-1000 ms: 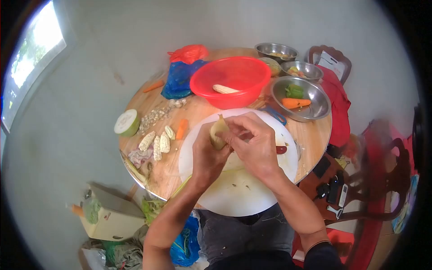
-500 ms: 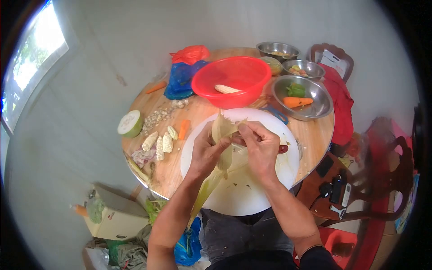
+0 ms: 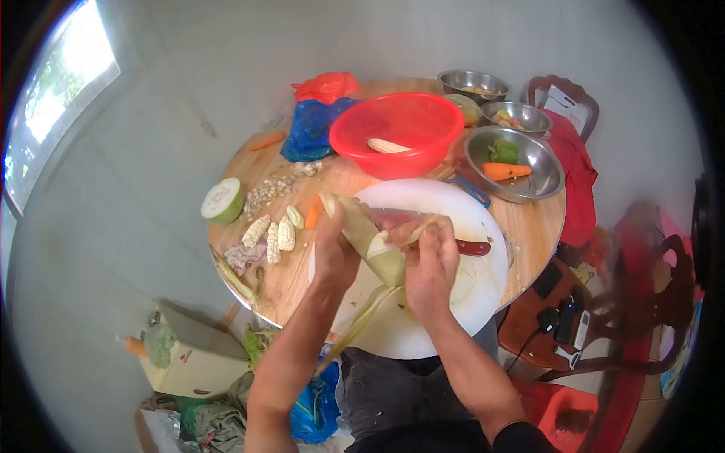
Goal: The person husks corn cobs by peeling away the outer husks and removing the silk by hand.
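My left hand (image 3: 334,253) is wrapped around an ear of corn (image 3: 364,232) in its pale husk, tilted over the round white cutting board (image 3: 468,294). At the ear's lower right side, my right hand (image 3: 432,268) is closed, pinching a peeled strip of husk (image 3: 420,229). Long husk strips (image 3: 361,323) hang from the stem end toward my lap. Behind my hands a knife lies on the board, its dark red handle (image 3: 474,248) pointing right; the hands partly hide it.
Past the board stands a red plastic basin (image 3: 445,155) holding a peeled corn cob (image 3: 388,146). Steel bowls, one with a carrot (image 3: 504,171) and green pepper (image 3: 503,151), stand at the right. Several short cobs (image 3: 286,234), garlic and a cut gourd (image 3: 223,201) lie left.
The ear has tipped over, its top now leaning left. My right hand has moved down along it, pulling a strip of husk away. More of the knife shows.
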A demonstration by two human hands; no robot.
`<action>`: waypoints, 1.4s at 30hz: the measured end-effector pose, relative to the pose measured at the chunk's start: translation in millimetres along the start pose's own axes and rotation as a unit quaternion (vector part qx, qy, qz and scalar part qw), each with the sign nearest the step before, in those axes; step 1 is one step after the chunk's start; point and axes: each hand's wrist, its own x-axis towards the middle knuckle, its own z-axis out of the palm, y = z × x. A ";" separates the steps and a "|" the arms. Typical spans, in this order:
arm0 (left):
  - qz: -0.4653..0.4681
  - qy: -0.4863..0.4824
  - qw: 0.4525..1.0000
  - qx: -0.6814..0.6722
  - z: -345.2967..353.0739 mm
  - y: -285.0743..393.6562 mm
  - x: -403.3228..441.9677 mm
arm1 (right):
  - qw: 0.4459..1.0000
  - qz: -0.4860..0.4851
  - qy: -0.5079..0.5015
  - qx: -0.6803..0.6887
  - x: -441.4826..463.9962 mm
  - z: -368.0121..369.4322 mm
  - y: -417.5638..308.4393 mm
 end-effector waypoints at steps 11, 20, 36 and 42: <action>0.011 0.197 0.979 0.057 -29.9 25.0 56.0 | 0.992 0.113 0.005 -0.052 -73.6 -42.8 7.5; 0.016 0.005 1.000 0.024 -32.4 0.2 34.4 | 0.919 0.204 -0.197 -0.274 -22.3 -62.0 -2.9; -0.007 -0.008 0.998 0.066 6.4 -2.4 8.8 | 0.936 -0.027 -0.121 -0.330 57.6 -7.5 11.1; 0.012 -0.006 0.997 0.082 -0.5 -9.8 17.2 | 0.909 -0.063 -0.142 -0.387 44.9 -24.6 8.6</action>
